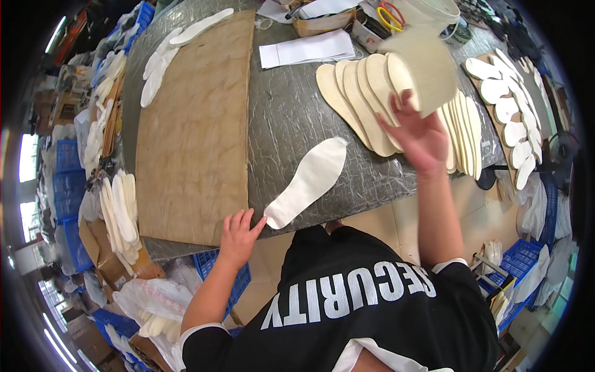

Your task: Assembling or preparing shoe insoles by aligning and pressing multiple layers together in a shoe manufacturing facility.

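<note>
A white insole (308,182) lies slantwise near the table's front edge. At its narrow lower end, the thumb of my left hand (238,235) touches it, with the other fingers spread on the table edge and brown board. My right hand (419,137) is raised over the fanned row of cream insoles (354,93). A pale, rounded sheet (427,68), smeared by motion, extends upward from its fingers; it looks like an insole. The thumb and one finger show apart, while the fingers at the sheet's lower end are partly hidden.
The brown board (192,142) covers the table's left, with white insoles (160,65) at its far edge. White paper strips (307,49), yellow-handled scissors (390,17) and a clear tub (434,12) sit at the back. More insoles (466,136) stand right, beside another insole-laden board (496,105).
</note>
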### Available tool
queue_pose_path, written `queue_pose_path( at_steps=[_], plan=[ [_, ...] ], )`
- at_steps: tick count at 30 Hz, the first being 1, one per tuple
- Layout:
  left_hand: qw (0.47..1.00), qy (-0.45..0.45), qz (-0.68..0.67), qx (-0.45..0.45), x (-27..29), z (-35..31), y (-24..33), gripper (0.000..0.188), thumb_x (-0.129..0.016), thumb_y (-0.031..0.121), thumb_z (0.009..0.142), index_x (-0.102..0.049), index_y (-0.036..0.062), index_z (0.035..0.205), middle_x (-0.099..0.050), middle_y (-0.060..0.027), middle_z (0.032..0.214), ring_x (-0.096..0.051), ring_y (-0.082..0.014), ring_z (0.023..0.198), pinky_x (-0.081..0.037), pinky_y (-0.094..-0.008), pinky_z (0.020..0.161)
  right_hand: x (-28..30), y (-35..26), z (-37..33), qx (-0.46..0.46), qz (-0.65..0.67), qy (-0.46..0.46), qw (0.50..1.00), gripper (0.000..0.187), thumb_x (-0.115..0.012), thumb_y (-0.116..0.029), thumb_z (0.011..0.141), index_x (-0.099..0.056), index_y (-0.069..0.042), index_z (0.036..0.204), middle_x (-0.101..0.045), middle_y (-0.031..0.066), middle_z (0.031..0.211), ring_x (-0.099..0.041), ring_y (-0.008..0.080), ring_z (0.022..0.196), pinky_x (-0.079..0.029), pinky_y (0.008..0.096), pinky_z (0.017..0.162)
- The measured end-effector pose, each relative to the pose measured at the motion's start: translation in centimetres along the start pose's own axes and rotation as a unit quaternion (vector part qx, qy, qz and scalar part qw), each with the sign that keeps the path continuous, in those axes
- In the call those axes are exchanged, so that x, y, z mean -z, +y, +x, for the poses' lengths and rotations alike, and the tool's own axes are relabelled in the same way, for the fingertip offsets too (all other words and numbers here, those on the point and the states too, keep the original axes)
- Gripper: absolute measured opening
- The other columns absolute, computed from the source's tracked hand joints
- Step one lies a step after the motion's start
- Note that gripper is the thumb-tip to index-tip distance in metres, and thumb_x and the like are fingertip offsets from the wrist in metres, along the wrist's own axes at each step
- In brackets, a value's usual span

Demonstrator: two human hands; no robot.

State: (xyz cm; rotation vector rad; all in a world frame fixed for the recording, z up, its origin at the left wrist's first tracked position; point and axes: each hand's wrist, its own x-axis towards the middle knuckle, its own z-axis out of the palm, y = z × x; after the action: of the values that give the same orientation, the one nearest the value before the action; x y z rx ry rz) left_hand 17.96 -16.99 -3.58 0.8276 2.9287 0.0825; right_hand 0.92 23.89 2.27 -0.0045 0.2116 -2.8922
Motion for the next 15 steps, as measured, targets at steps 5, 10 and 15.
queue_pose_path(
  at_steps=[5, 10, 15],
  plan=[
    [1.000, -0.029, 0.013, 0.002, 0.6, 0.4, 0.3, 0.051, -0.055, 0.005, 0.076, -0.059, 0.0229, 0.124, -0.047, -0.0123, 0.132, -0.041, -0.0297, 0.122, -0.029, -0.0505, 0.101, 5.3, 7.4, 3.5, -0.073, -0.006, 0.129, 0.989, 0.042, -0.044, -0.031, 0.095, -0.048, -0.012, 0.132, -0.048, 0.0082, 0.137, -0.035, 0.0252, 0.131, -0.005, 0.0628, 0.111],
    [0.997, -0.050, 0.038, 0.043, 0.3, -1.4, 0.0, 0.053, -0.057, 0.008, 0.078, -0.057, 0.0281, 0.127, -0.044, -0.0099, 0.135, -0.038, -0.0280, 0.126, -0.025, -0.0528, 0.104, 8.3, 9.4, 4.7, -0.101, -0.076, 0.246, 0.961, 0.041, -0.041, -0.034, 0.097, -0.047, -0.017, 0.134, -0.046, 0.0052, 0.139, -0.032, 0.0246, 0.134, -0.001, 0.0609, 0.110],
    [0.990, -0.089, 0.081, 0.073, 0.1, -4.1, -0.9, 0.056, -0.057, 0.009, 0.078, -0.055, 0.0328, 0.129, -0.040, -0.0081, 0.141, -0.036, -0.0285, 0.128, -0.023, -0.0542, 0.104, 7.9, 8.3, 4.8, -0.055, -0.150, 0.253, 0.954, 0.042, -0.038, -0.034, 0.097, -0.043, -0.020, 0.137, -0.044, -0.0001, 0.141, -0.029, 0.0212, 0.135, 0.000, 0.0585, 0.110]
  ],
)
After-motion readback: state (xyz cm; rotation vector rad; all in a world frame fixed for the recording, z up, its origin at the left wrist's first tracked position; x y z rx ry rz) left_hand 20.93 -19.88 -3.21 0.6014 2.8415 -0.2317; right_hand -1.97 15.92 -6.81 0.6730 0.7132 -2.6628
